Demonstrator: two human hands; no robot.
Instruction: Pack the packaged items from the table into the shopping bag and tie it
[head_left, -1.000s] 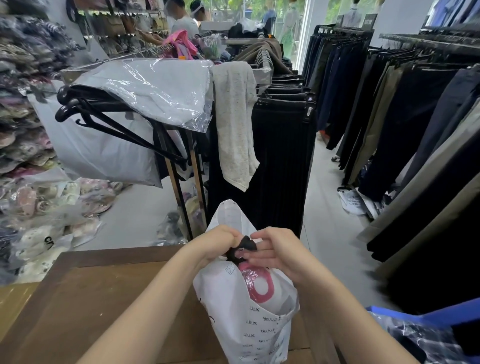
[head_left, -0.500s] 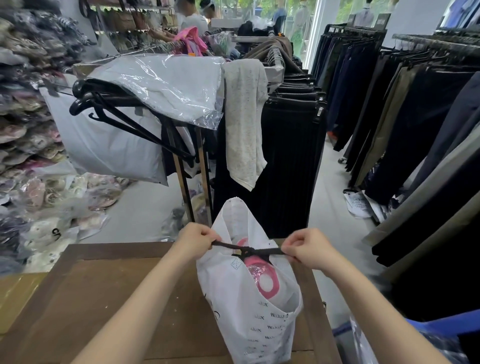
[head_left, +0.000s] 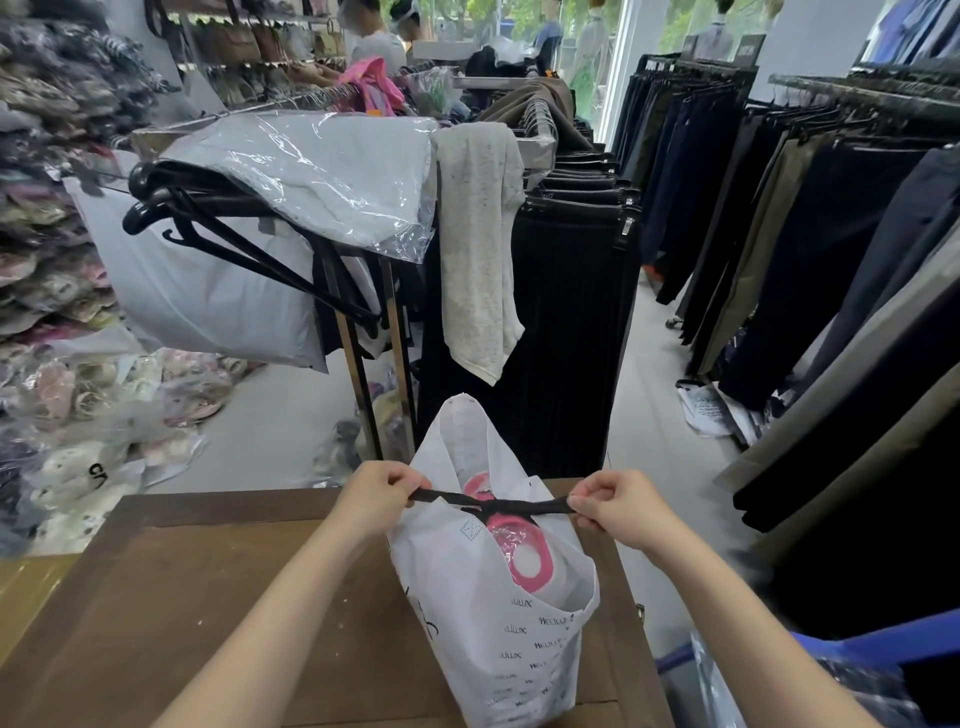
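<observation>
A white shopping bag (head_left: 498, 639) with printed lettering stands upright on the wooden table (head_left: 218, 597). Inside it a packaged item (head_left: 524, 551) with a pink ring pattern shows through the open top. A black tie string (head_left: 493, 503) is stretched level across the bag's mouth, with a knot near its middle. My left hand (head_left: 376, 491) pinches the string's left end. My right hand (head_left: 615, 501) pinches the right end. The two hands are held apart on either side of the bag.
A clothes rack (head_left: 363, 332) with black hangers, plastic-wrapped garments and a grey cloth stands just beyond the table. Dark trousers hang on racks (head_left: 831, 234) to the right. Packaged goods (head_left: 78, 395) pile at the left. People stand at the far back. A blue item (head_left: 883, 649) lies at lower right.
A second ago both hands were together at the bag's mouth working the black string. They have since moved apart sideways, pulling the string taut across the opening.
</observation>
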